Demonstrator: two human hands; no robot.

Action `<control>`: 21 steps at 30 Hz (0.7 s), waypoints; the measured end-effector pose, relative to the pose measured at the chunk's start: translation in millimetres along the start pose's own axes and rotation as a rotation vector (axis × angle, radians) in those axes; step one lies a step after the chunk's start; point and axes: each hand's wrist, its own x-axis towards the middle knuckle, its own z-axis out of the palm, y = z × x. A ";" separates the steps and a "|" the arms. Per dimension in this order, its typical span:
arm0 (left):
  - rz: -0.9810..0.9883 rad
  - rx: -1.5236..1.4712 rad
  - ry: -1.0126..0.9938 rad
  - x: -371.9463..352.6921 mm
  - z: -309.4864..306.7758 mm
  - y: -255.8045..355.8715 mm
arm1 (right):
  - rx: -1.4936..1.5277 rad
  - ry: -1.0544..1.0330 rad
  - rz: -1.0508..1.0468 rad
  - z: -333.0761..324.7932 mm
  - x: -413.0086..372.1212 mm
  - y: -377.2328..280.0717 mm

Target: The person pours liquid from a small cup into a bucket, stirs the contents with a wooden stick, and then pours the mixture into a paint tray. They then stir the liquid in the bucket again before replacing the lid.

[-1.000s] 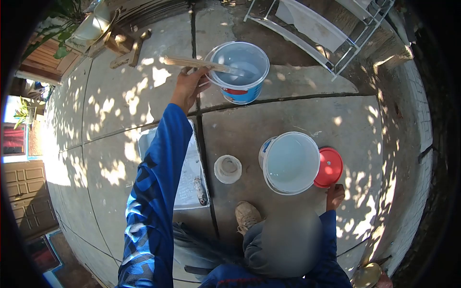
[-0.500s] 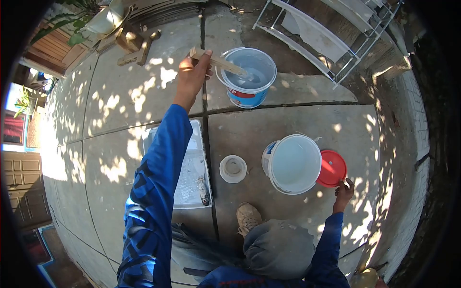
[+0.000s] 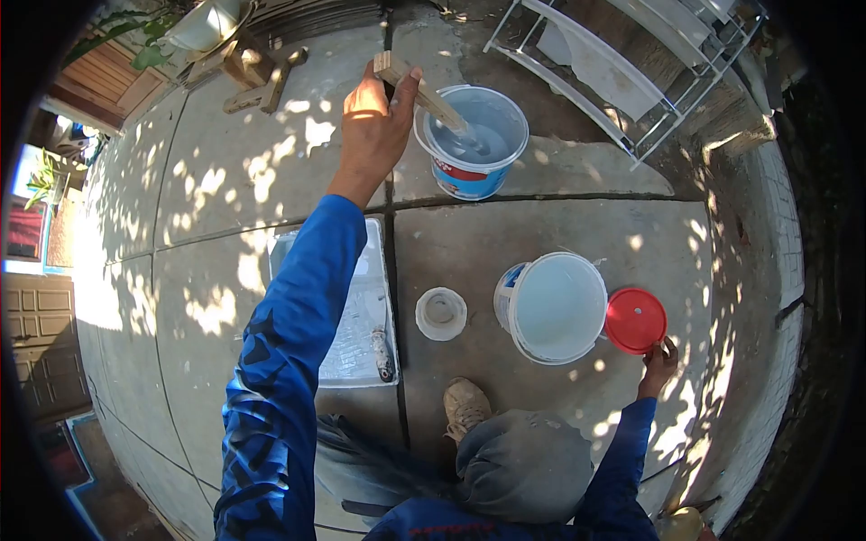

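My left hand (image 3: 375, 131) is closed around the upper part of a wooden stick (image 3: 437, 105). The stick slants down into the pale paint inside a blue-labelled bucket (image 3: 471, 183), and its lower end is coated with paint. Down at the right, the fingers of my right hand (image 3: 660, 368) grip the near edge of a round red lid (image 3: 637, 321). Beside the lid, a white bucket (image 3: 512, 311) stands open with pale liquid in it.
A small white cup (image 3: 441, 314) stands between the white bucket and a paint tray (image 3: 347, 347), where a roller (image 3: 382, 356) lies. A white metal rack (image 3: 600, 72) is at the back right. Wooden pieces (image 3: 262, 90) lie at the back left.
The stick has become steeper in the bucket as my left hand shifted slightly up and right. My right hand has moved the red lid a little right, away from the white bucket.
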 end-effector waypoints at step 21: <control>-0.259 -0.010 -0.035 -19.6 1.2 -24.1 | 0.359 -0.755 -0.110 359.1 -48.0 -290.3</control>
